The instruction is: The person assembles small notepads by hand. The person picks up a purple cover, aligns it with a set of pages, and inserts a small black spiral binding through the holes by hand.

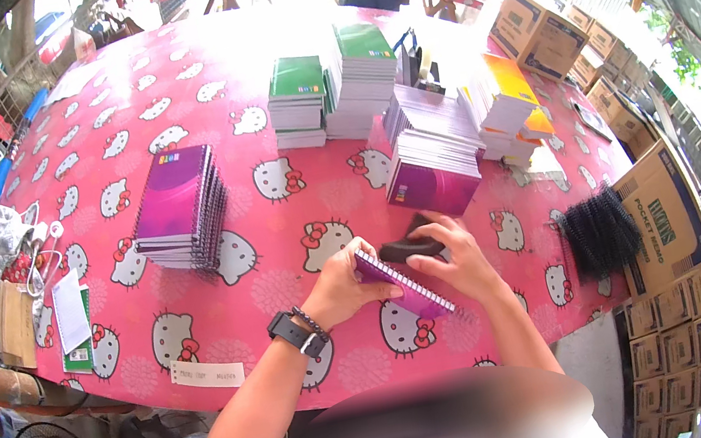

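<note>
My left hand, wearing a dark watch and a beaded bracelet, grips a small purple notebook by its upper left end. The notebook is tilted, with its row of binding holes and page edge facing up. A wire coil sticks out past its lower right end. Against the far side of the notebook, my right hand has its fingers closed on a dark, block-like object, whose exact kind I cannot make out. A pile of unbound purple notebooks sits just beyond my hands.
Spiral-bound purple notebooks are stacked at left. Green notebook stacks and yellow ones stand farther back. Black coils lie at right beside a cardboard box. A paper strip lies near the front edge of the pink-covered table.
</note>
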`<state>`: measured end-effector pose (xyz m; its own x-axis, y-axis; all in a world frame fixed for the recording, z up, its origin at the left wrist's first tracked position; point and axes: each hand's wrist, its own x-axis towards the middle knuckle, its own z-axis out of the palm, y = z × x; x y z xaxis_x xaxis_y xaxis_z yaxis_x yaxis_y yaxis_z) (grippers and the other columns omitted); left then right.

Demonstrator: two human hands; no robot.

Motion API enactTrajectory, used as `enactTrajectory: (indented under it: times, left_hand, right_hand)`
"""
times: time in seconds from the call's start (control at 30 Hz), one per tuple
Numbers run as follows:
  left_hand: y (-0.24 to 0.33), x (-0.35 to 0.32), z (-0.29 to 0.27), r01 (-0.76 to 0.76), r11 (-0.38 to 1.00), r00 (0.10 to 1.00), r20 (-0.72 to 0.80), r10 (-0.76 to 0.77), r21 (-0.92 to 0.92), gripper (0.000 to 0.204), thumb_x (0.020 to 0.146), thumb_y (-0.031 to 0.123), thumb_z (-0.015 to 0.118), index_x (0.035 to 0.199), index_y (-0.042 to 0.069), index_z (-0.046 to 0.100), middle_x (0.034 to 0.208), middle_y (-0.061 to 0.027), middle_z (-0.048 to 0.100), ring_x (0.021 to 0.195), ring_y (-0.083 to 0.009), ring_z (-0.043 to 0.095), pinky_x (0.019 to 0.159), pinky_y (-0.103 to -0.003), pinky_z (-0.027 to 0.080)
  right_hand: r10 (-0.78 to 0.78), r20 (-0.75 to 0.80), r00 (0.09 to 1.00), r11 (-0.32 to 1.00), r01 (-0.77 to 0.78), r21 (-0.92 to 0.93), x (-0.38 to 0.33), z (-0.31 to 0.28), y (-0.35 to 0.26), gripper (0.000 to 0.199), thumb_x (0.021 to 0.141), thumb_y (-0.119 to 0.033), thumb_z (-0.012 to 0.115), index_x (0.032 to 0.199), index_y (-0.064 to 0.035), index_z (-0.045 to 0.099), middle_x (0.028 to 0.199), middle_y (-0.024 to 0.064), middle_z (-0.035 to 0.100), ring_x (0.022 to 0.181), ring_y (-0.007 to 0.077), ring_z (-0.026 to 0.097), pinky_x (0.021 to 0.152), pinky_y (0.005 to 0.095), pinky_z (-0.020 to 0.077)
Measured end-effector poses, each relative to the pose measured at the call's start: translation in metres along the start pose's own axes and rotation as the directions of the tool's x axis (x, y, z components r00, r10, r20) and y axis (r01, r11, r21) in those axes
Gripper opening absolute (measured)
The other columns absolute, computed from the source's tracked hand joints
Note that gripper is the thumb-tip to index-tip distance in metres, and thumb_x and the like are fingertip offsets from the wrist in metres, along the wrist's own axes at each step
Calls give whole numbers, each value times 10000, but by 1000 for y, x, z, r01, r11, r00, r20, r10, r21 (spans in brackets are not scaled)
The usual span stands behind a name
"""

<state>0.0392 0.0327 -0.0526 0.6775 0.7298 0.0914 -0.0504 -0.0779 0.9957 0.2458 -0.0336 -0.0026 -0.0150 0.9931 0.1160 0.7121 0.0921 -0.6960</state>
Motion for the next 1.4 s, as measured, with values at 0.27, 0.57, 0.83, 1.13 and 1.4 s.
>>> enactTrajectory:
  times: [0.27,0.57,0.83,1.13,1.4]
  left_hand:
    - [24,-9,23,-298,868,918,-128,374,398,316,793,92,721,968,29,465,823,-71,535,707,-161,544,654,-286,448]
    - [51,-38,42,-337,932,889,-281,362,134,158,772,21,720,893,26,618,847,-42,611,743,-117,562,645,-253,457]
    - [74,-51,46,-383,896,870,-237,432,225,185,734,13,751,888,18,649,860,-81,649,752,-128,639,649,-240,523]
    - [82,-53,57,-301,953,907,-300,295,28,160,737,8,761,840,24,641,817,-48,662,728,-73,610,626,-218,495]
    - [82,-54,43,-239,967,913,-320,254,84,161,775,9,730,849,34,590,817,-17,613,745,-58,575,653,-209,479]
  right_hand:
    - [-324,-256,911,942,337,8,-26,5,-59,357,769,-171,734,1068,-35,594,1028,117,621,981,295,575,869,383,458]
    - [-319,-349,881,914,383,132,-50,0,-70,246,789,-125,727,990,-27,625,911,96,629,818,196,617,714,292,504]
    - [-306,-450,839,851,453,267,-59,1,-74,244,727,-129,781,889,-40,623,790,72,589,723,183,603,589,275,494]
    - [-426,-375,823,869,487,83,-63,-10,-76,137,796,-86,687,868,-21,591,773,78,591,713,246,567,600,339,484]
    - [-410,-254,876,886,449,119,-59,-7,-71,376,806,-229,691,1091,-17,569,1052,141,594,939,294,571,783,370,478]
